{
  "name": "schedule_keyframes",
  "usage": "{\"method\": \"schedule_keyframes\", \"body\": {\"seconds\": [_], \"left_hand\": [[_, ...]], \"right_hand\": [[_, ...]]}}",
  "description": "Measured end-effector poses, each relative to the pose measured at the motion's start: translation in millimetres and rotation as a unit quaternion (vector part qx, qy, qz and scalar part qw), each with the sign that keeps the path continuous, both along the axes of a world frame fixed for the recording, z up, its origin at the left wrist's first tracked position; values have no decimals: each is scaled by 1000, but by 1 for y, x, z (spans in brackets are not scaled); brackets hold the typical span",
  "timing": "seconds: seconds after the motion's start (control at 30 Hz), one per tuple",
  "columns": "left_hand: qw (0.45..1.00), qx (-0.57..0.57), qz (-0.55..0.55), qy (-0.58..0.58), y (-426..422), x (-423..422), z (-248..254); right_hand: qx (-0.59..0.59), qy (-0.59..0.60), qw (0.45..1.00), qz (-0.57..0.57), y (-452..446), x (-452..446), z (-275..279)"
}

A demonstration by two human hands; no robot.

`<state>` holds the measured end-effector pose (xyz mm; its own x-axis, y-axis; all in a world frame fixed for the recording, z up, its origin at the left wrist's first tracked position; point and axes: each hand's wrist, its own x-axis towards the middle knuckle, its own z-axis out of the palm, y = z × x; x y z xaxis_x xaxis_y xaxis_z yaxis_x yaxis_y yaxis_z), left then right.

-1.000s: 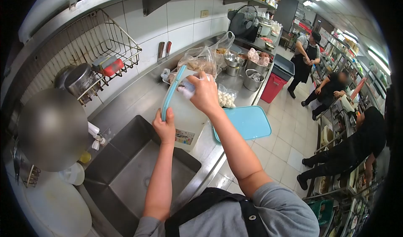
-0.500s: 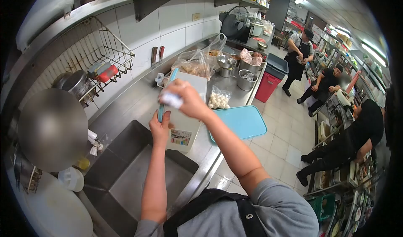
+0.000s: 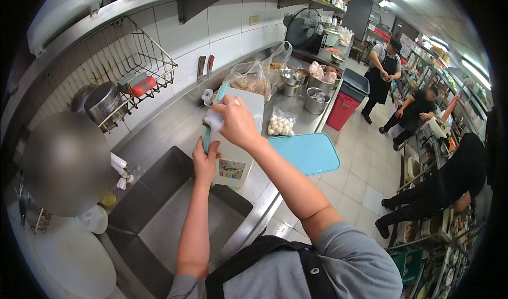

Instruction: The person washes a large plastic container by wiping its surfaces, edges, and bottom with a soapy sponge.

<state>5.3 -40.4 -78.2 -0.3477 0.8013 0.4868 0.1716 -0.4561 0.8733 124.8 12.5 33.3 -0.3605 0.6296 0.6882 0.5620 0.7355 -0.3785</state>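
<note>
A white plastic container (image 3: 230, 151) with a light blue strip (image 3: 207, 140) along its left edge stands at the sink's far rim, a printed label low on its face. My left hand (image 3: 204, 160) is closed around the lower part of that blue edge. Higher up, my right hand (image 3: 236, 120) pinches a small wad of white cloth or paper (image 3: 213, 121) against the same strip. Beside the container, a flat light blue lid (image 3: 307, 153) lies on the counter. A clear bag of white balls (image 3: 281, 123) is just behind the lid.
The steel sink (image 3: 159, 214) is below my arms. Metal bowls (image 3: 291, 78), a pot of raw meat (image 3: 323, 79) and plastic bags (image 3: 248, 82) line the counter. A wire rack (image 3: 137, 61) and two knives (image 3: 205, 65) are on the wall. Several people work along the right-hand shelves.
My right hand with the white wad has moved slightly down and toward the blue edge. My left hand keeps its hold. The view has shifted a little.
</note>
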Motion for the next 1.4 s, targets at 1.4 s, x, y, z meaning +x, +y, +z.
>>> {"method": "schedule_keyframes", "body": {"seconds": [1.4], "left_hand": [[922, -90, 288, 244, 1, 31, -4]], "right_hand": [[46, 6, 991, -123, 38, 4, 12]]}}
